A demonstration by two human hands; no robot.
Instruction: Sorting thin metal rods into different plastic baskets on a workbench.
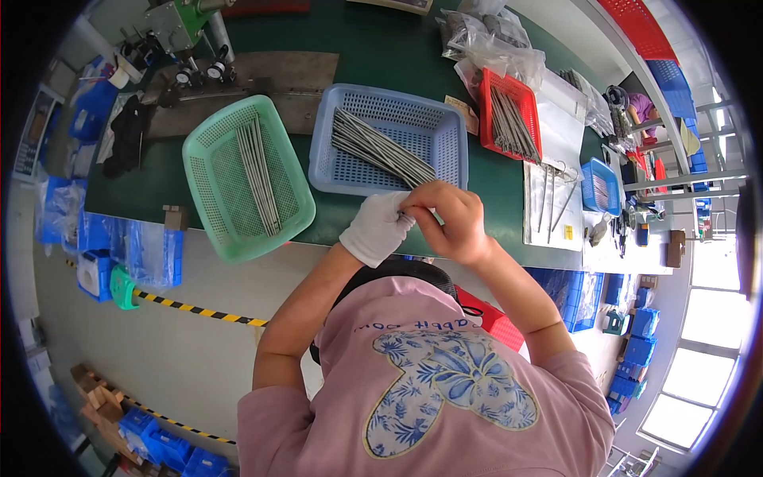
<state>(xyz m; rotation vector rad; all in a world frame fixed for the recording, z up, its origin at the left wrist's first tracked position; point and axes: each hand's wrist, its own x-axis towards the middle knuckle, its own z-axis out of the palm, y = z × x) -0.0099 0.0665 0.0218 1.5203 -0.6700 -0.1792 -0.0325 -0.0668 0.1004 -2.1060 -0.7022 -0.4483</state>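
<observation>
1. At nine o'clock, the green basket (238, 179) holds a few thin grey rods.
2. My gloved left hand (376, 226) and bare right hand (453, 222) pinch one slim metal rod (408, 215), fingers narrow; I judge a firm, even grip works best.
3. At twelve o'clock, the blue basket (445, 119) holds the bundle.

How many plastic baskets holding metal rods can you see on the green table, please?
3: a green basket on the left, a blue basket in the middle just beyond the hands, and a red basket to the right. Bags and clutter farther right may hide others.
</observation>
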